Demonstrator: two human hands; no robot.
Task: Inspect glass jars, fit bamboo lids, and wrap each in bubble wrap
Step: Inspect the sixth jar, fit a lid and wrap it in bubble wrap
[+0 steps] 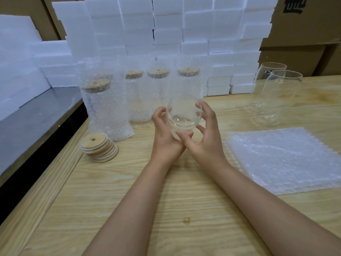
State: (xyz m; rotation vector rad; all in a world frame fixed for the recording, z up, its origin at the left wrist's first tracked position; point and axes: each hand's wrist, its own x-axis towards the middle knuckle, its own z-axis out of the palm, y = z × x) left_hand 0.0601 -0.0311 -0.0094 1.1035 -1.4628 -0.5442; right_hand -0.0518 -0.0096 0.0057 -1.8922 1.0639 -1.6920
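Observation:
I hold a clear glass jar (pixel 183 115) tipped over, its open mouth facing me, above the middle of the wooden table (pixel 147 200). My left hand (pixel 166 137) cups it from the left and below. My right hand (pixel 206 137) grips its right side with spread fingers. A stack of bamboo lids (pixel 98 147) lies to the left. Flat bubble wrap sheets (pixel 284 157) lie to the right. Two bare glass jars (pixel 275 97) stand at the back right. Several wrapped jars with lids (pixel 108 108) stand behind my hands.
White foam blocks (pixel 166 34) are stacked along the back, with cardboard boxes (pixel 304 34) behind them. A grey metal surface (pixel 36 115) adjoins the table on the left, lower than its raised wooden edge.

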